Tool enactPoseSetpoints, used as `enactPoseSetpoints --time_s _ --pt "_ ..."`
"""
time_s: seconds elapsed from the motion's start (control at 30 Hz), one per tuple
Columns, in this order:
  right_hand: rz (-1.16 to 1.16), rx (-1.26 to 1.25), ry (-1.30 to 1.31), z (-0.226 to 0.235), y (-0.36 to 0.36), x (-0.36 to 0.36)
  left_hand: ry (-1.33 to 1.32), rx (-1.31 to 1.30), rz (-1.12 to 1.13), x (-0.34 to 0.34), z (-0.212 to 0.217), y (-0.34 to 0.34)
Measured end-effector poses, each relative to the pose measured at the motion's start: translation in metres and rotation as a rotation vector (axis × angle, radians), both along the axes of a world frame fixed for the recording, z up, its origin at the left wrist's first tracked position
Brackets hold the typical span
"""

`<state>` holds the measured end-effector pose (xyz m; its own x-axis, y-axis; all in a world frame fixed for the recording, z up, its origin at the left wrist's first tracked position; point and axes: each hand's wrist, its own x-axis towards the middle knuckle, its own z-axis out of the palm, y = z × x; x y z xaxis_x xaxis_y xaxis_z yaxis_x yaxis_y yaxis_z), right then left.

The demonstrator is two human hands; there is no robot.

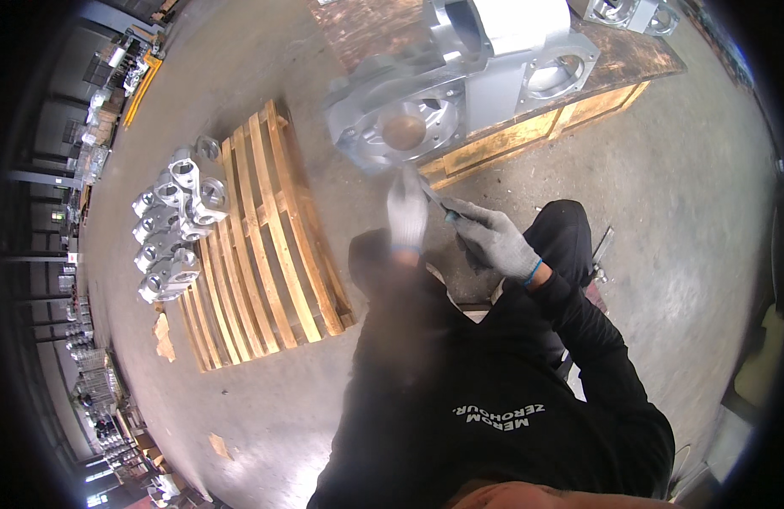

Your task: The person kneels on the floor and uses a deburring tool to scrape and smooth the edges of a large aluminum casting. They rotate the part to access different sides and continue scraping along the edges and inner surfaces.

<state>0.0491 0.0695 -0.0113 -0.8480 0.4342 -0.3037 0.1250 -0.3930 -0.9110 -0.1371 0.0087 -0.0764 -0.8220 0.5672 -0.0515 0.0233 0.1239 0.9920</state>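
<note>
A large silver metal casting (pixel 492 100), with round openings and flanges, lies on the wooden crate in front of me. My left hand (pixel 406 212), in a pale knit glove, is at the casting's near lower edge with its fingers drawn together. What they grip is hidden. My right hand (pixel 500 243), gloved too, is closed around the handle end of a slim file-like tool (pixel 433 195). The tool slants up and left from the right fist to beside my left fingertips. A blur near the casting's left corner hides where the tool meets it.
The brown-topped wooden crate (pixel 536 131) supports the casting; another silver casting (pixel 634 14) sits at its far right. Left of me, a slatted wooden pallet (pixel 260 229) lies on the concrete floor (pixel 282 407), with several smaller castings (pixel 180 216) beside it. A metal tool (pixel 604 246) lies right of my knee.
</note>
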Motion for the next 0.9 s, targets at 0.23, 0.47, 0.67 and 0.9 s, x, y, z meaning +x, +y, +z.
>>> enactPoseSetpoints --time_s 0.23,0.47,0.67,0.9 --pt "0.170 0.489 0.231 -0.018 0.020 0.000 0.229 -0.147 0.089 0.004 -0.013 0.010" --pt "0.189 0.392 -0.174 0.001 0.025 -0.008 0.127 -0.088 0.107 0.004 -0.022 0.016" --pt "0.107 0.577 -0.191 0.007 0.020 -0.011 0.104 -0.087 -0.010 -0.002 -0.022 0.028" --pt "0.100 0.661 -0.184 0.007 0.008 -0.011 0.170 -0.144 -0.023 -0.001 -0.004 0.025"
